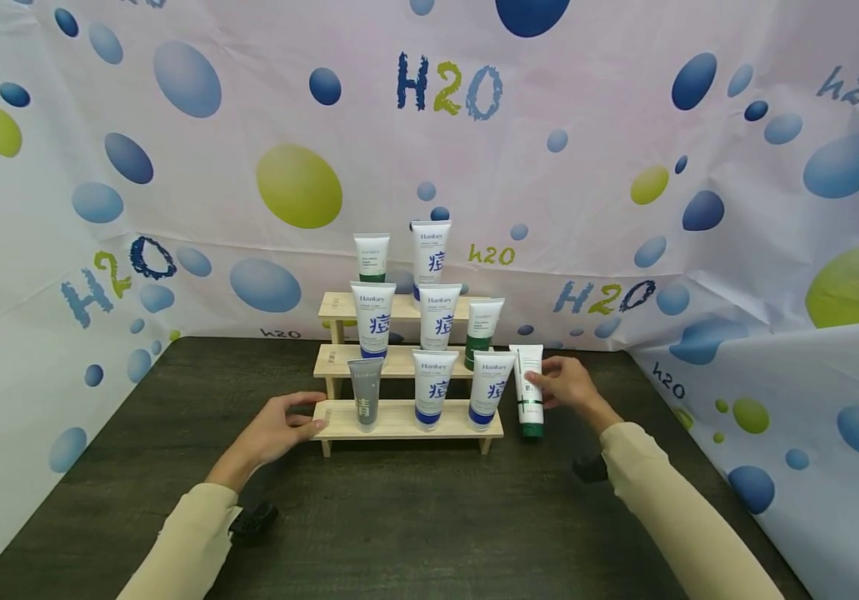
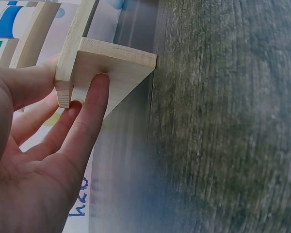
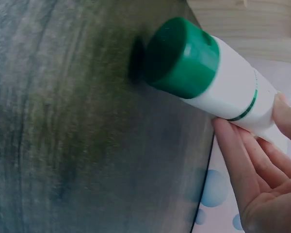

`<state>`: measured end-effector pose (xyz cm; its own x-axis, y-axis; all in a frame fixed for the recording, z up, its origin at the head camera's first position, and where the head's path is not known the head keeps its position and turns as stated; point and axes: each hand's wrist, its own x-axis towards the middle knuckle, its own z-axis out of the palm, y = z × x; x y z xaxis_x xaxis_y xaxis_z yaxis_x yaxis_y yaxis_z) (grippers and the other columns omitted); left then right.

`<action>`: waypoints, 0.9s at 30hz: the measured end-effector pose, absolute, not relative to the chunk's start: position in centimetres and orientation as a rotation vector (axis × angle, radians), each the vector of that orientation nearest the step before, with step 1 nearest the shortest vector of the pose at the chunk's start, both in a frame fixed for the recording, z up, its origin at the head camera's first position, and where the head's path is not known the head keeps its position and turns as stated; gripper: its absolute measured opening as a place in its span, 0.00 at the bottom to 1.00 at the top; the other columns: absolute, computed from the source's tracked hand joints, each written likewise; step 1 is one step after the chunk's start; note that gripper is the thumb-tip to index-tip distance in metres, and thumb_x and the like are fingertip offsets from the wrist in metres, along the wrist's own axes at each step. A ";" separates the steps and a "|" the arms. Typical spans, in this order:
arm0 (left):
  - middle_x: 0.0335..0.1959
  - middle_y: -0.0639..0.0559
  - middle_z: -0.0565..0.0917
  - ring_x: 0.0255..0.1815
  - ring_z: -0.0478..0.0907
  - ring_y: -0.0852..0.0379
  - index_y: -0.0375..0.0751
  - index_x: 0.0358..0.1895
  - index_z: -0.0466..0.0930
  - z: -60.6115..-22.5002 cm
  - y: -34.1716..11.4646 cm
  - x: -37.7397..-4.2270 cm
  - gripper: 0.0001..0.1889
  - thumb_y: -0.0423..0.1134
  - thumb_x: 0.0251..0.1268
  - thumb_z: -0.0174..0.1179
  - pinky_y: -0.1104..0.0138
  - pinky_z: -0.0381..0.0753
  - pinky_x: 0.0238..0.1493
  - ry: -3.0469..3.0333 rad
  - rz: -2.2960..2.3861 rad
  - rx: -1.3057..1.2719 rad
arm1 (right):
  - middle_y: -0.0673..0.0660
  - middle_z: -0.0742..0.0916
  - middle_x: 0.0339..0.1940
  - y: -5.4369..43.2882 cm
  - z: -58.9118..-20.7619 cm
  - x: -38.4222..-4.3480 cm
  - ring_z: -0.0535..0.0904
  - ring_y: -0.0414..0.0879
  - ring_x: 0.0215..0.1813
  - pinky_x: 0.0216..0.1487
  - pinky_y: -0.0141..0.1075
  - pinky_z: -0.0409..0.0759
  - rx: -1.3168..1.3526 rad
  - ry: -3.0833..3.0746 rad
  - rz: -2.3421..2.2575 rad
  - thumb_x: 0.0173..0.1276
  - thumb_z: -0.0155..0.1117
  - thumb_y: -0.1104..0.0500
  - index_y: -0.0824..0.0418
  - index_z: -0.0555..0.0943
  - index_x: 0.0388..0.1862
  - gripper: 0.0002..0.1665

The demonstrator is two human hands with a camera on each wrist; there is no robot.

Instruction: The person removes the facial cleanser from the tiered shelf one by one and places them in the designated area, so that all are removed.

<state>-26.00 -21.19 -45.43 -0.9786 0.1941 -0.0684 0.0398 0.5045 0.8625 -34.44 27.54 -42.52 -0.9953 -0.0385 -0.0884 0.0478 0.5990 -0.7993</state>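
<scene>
Left sleeve point(image 1: 182, 542): cream, rising from the bottom edge at lower left.
Left hand point(image 1: 272, 429): left of centre, pinching the left end of the lowest shelf of the wooden stand point(image 1: 399, 422) between thumb and fingers; in the left wrist view one fingertip touches the support under the board.
Stand: centre of the frame, three steps, upright on the dark counter point(image 1: 399, 525).
Stand, left column: grey tube point(image 1: 365, 393) at the bottom, blue-capped tube point(image 1: 373, 317) in the middle, short green-based tube point(image 1: 372, 252) at the top.
Stand, middle column: three more white tubes point(image 1: 435, 385) with blue caps, one per step.
Stand, right column: another white tube with a blue cap on the bottom step, a white-and-green tube point(image 1: 483, 329) on the middle one.
Held tube point(image 1: 528, 379): just right of the stand, white, green cap downward.
Right hand point(image 1: 570, 385): right of centre, pinching the held tube between thumb and fingers.
Right sleeve point(image 1: 676, 508): cream, reaching in from lower right.
Backdrop point(image 1: 377, 175): printed cloth, bubbles and "H2O", across the upper frame.
</scene>
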 end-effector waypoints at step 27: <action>0.73 0.29 0.72 0.63 0.83 0.37 0.36 0.74 0.70 -45.6 -21.2 -26.0 0.29 0.35 0.73 0.65 0.50 0.86 0.56 2.574 1.491 0.199 | 0.69 0.89 0.42 26.9 -45.2 -34.3 0.88 0.45 0.27 0.31 0.40 0.89 0.167 2.718 -1.289 0.72 0.71 0.51 0.74 0.75 0.65 0.34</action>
